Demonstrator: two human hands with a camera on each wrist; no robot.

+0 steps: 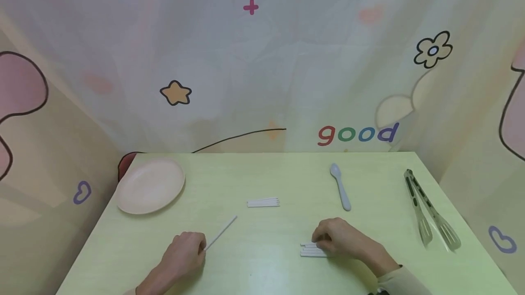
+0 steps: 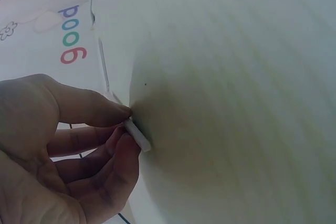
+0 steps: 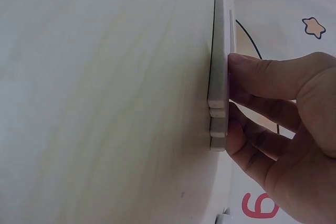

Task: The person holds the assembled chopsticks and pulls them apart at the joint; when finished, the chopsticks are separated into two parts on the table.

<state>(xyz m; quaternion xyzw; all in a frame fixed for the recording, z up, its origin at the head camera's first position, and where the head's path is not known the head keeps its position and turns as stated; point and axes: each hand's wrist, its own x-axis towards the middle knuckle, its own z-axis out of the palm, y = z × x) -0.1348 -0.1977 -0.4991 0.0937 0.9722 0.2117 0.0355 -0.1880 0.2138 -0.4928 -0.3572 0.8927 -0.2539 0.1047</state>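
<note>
My left hand (image 1: 185, 255) pinches a thin white stick (image 1: 221, 232) near its lower end, between thumb and fingers. The stick slants up and away to the right; in the left wrist view its near end (image 2: 140, 139) pokes out past the fingertips. My right hand (image 1: 342, 240) is at a row of several white sticks (image 1: 312, 252) lying side by side on the table, and its thumb and fingers pinch at them from above. In the right wrist view the fingertips cover part of the row (image 3: 218, 66), so which stick they grip is partly hidden.
Another small group of white sticks (image 1: 263, 202) lies mid-table. A pale round plate (image 1: 151, 186) stands at the back left, a grey-blue spoon (image 1: 340, 188) at the back right. Metal tongs (image 1: 430, 213) lie near the right edge. A printed curtain (image 1: 262, 58) surrounds the table.
</note>
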